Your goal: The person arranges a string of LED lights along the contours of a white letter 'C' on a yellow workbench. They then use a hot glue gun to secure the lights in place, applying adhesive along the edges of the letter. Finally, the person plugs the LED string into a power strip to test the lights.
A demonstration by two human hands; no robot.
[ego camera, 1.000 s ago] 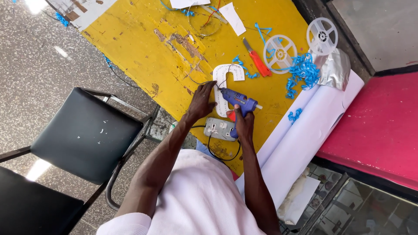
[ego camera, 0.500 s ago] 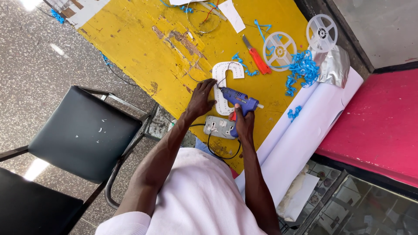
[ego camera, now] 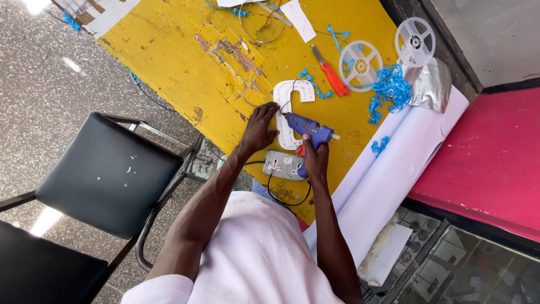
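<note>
Head view: our right hand (ego camera: 315, 159) is wrapped tight around the blue glue gun (ego camera: 308, 129), nozzle aimed left at the white C-shaped letter (ego camera: 288, 112) on the yellow table (ego camera: 169, 50). Our left hand (ego camera: 260, 128) presses fingers down on the letter's left edge, nearer it.

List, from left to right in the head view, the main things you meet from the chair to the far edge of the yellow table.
Black chair → left hand → blue glue gun → orange knife → white reel → blue shreds → silver foil.
</note>
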